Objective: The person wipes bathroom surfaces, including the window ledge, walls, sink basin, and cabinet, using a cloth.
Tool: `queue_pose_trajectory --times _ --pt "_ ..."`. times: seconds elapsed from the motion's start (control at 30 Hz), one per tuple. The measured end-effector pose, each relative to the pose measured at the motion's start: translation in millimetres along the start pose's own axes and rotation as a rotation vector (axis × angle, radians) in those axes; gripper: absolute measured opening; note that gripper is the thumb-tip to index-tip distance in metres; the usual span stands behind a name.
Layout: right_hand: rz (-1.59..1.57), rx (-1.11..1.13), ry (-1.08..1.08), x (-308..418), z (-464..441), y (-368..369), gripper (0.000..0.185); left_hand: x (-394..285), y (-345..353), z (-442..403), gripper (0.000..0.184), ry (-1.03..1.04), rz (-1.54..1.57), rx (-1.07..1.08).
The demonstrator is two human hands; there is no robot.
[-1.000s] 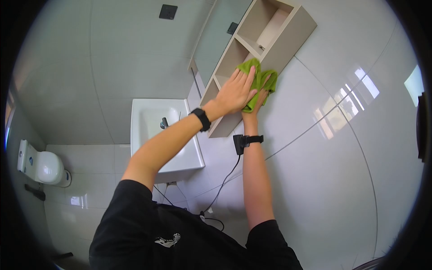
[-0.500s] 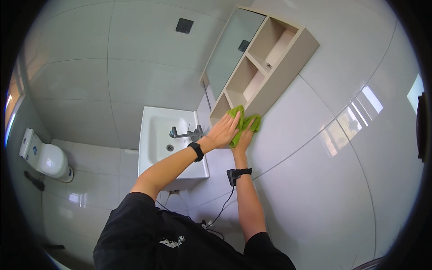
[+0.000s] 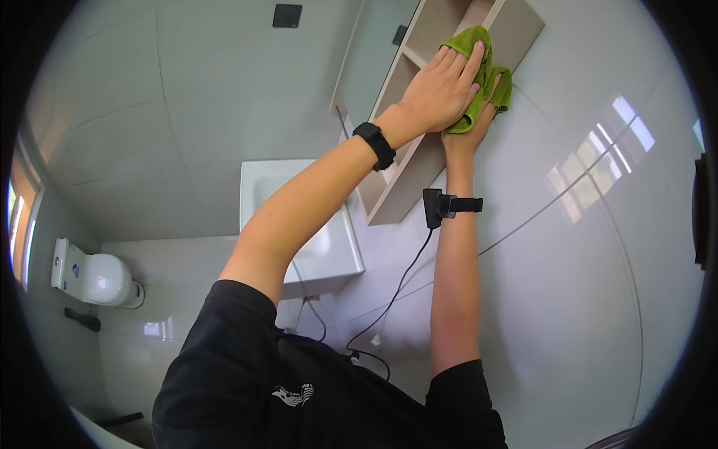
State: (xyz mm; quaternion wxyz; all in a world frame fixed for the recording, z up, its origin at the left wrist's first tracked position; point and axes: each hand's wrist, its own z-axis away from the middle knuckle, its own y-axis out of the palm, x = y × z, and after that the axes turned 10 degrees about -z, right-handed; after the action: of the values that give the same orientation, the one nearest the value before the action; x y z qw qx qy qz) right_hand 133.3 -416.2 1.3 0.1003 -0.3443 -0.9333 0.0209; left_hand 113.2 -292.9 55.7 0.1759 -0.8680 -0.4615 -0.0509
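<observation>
A green cloth [image 3: 471, 82] lies against the front edge and side of a beige wall cabinet [image 3: 419, 176] with open compartments. My left hand [image 3: 440, 88], wearing a black watch, presses on the cloth from the left, its fingers stretched out over it. My right hand [image 3: 473, 133] is just to the right and lower, against the cloth at the cabinet's outer side. The cloth and my left hand partly cover its fingers, so its exact grip is hard to see. A black strap with a cable sits on the right wrist.
Below the cabinet is a white sink [image 3: 329, 251], partly behind my left arm. A mirror [image 3: 374, 63] adjoins the cabinet. A black wall socket [image 3: 287, 16] is at the top. The toilet [image 3: 106, 279] stands far left. A cable [image 3: 400, 286] hangs between my arms.
Both hands and the cloth have moved up along the cabinet from its lower end since half a second ago, after moving down it before. The view has shifted too.
</observation>
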Motion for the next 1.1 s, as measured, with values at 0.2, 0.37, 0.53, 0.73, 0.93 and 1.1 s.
queue_pose_trajectory --times 0.2,0.37,0.53,0.73,0.93,1.1 --pt "0.073 0.113 0.081 3.3 76.9 1.7 0.082 -23.1 -8.0 74.8 0.067 -0.079 0.079 0.062" --pt "0.082 0.16 0.172 2.3 153.0 3.1 0.075 -40.5 1.3 139.8 0.063 -0.103 0.061 0.2" --pt "0.041 0.267 0.321 31.3 245.2 -6.7 0.075 -73.9 0.0 243.0 0.06 -0.154 0.008 0.362" --pt "0.055 0.433 0.401 78.5 340.6 -33.4 0.068 -125.6 -56.9 339.7 0.064 -0.249 -0.009 0.684" --pt "0.0 0.498 0.565 100.8 364.0 -68.0 0.065 -136.2 -108.4 365.5 0.063 -0.34 0.135 0.798" --pt "-0.001 0.137 0.484 129.0 361.6 -106.1 0.051 -133.1 -216.1 348.9 0.049 -0.615 0.267 1.011"
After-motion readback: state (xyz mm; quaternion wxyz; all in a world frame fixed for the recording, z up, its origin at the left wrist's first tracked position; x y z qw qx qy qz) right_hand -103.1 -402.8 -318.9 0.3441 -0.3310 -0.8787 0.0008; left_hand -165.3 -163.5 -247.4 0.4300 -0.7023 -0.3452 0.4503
